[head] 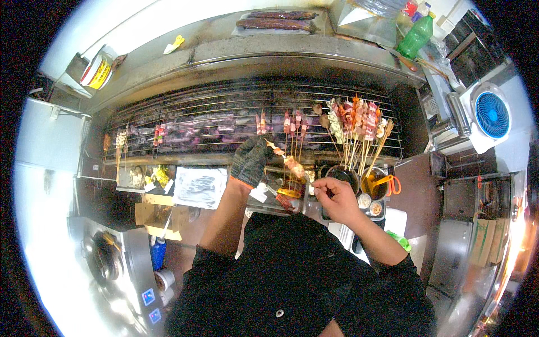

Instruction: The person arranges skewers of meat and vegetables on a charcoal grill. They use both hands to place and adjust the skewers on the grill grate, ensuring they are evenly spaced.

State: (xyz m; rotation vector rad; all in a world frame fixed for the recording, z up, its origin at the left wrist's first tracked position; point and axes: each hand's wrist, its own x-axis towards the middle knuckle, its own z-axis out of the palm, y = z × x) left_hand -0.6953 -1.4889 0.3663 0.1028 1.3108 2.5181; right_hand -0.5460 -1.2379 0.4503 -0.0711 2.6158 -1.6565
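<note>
My left hand, in a dark knit work glove with an orange cuff, grips the upper tip of a meat skewer. The bare fingers of my right hand pinch the skewer's lower end. It slants down to the right, held above the front edge of a long charcoal grill. Beyond it, several small meat skewers lie on the grill bars. A dense bunch of mixed skewers rests at the grill's right end, and pale skewers lie at its left end.
Along the near side stand a foil-lined tray, a pot of sauce with an orange-handled tool and small seasoning cups. Roasted eggplants lie on the back ledge. A green bottle and a blue fan are at the right.
</note>
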